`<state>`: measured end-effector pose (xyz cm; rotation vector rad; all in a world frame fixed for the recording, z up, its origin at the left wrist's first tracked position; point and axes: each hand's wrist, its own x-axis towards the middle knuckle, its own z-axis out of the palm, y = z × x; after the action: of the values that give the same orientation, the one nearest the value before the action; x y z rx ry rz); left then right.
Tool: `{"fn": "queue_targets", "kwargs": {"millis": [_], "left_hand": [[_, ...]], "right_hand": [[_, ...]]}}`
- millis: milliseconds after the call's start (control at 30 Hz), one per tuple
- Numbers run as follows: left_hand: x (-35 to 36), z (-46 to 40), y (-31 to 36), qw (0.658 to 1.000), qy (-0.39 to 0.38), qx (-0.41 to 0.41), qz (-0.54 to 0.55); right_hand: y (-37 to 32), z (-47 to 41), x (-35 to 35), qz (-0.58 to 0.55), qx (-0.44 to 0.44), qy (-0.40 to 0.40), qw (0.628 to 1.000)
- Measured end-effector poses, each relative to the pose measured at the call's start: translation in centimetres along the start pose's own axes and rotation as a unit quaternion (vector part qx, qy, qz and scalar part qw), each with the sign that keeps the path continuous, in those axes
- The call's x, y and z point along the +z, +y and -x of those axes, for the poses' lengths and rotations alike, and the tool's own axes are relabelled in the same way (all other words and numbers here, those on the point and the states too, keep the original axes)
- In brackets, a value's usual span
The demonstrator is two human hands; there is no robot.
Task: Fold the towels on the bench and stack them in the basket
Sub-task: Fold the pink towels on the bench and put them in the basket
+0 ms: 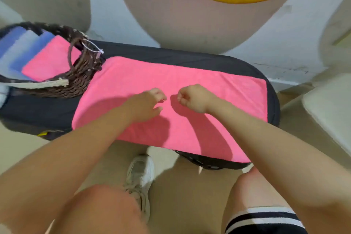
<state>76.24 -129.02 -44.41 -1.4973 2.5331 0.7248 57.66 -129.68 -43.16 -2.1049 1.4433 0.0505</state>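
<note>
Our left hand [146, 105] and right hand [193, 98], each grip curled loosely shut on nothing, meet over the middle of the flat pink terry towel [218, 97], whose long axis runs rightward from the brown wicker basket [83, 74] along the dark padded surface [171, 55], both hands equally near.

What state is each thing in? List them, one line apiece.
Large pink towel: spread flat along the dark padded bench, not yet folded.
Dark woven wicker basket: on the bench's left end, holding folded towels.
Folded pink towel: in the basket, on top of the blue folded towels.
Left hand: over the spread towel's middle, fingers curled.
Right hand: beside the left, loosely fisted; grip unclear.
</note>
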Motion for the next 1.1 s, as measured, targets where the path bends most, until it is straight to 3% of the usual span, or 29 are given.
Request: {"fn": "queue_targets", "kwargs": {"millis": [167, 300, 400, 533, 667, 833, 967, 1100], "left_hand": [[0.6, 6.3, -9.0, 0.984, 0.069, -0.163, -0.024], [1.5, 9.1, -13.6, 0.936, 0.169, -0.308, 0.011], [2.8, 9.9, -15.6, 0.908, 0.205, -0.361, 0.060], [3.3, 10.2, -17.0, 0.897, 0.214, -0.375, 0.092], [3.3, 9.6, -17.2, 0.896, 0.219, -0.366, 0.122], [2.6, 9.1, -16.6, 0.917, 0.203, -0.334, 0.079], [1.9, 9.0, -15.4, 0.901, 0.261, -0.312, 0.154], [1.8, 9.1, -14.8, 0.869, 0.273, -0.315, 0.267]], "right_hand": [[-7.7, -8.7, 2.0, 0.013, -0.088, 0.032, 0.996], [-13.1, -14.3, 3.9, 0.029, -0.175, 0.033, 0.984], [-16.2, -16.9, 6.0, 0.069, -0.212, 0.027, 0.974], [-18.6, -17.9, 7.7, 0.146, -0.288, 0.023, 0.946], [-18.9, -18.5, 7.9, 0.176, -0.296, 0.018, 0.939], [-18.0, -18.7, 7.9, 0.245, -0.285, -0.009, 0.927], [-16.9, -18.1, 7.1, 0.273, -0.255, 0.006, 0.928], [-15.3, -18.6, 5.5, 0.328, -0.224, 0.027, 0.918]]}}
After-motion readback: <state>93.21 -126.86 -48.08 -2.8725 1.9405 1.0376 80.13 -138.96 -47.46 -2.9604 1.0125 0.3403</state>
